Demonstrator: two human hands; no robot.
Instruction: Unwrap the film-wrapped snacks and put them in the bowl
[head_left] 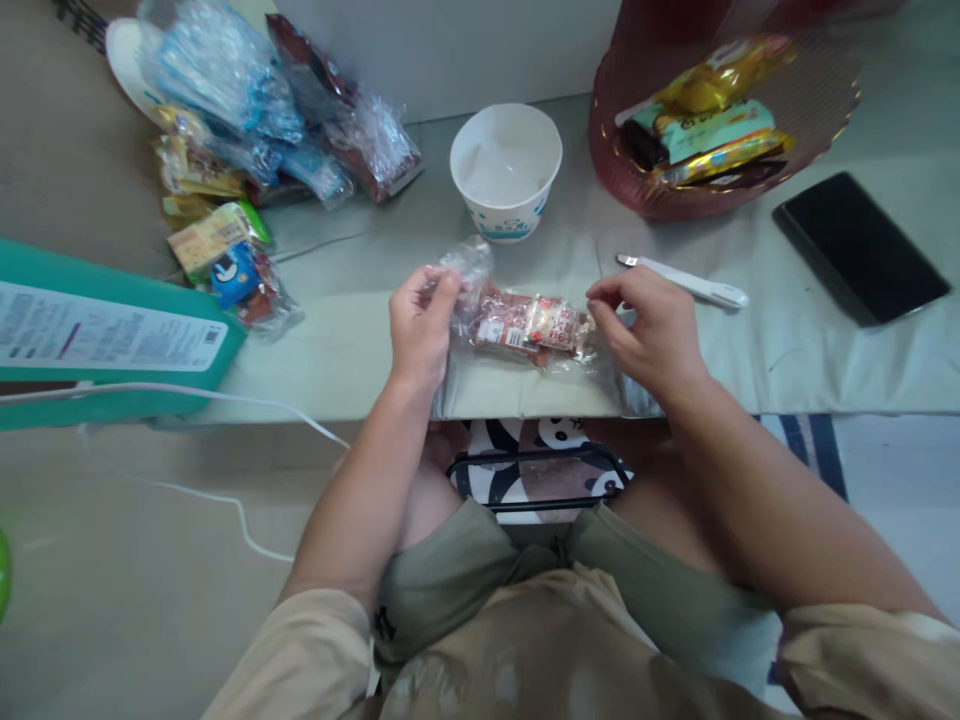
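Soft even daylight, slight blur, warped edges

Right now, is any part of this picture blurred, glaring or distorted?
Head view: wide-angle lens bends the table edge; the clear wrapper in the left hand looks smeared; the snack packet by the right hand stays readable; the pile of plastic bags glints; soft light, faint shadows.

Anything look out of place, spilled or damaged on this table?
Nothing spilled or broken. The only untidy spot is the loose heap of snack wrappers at the table's far left corner. The left hand and right hand pinch opposite ends of a clear snack packet, which looks intact.
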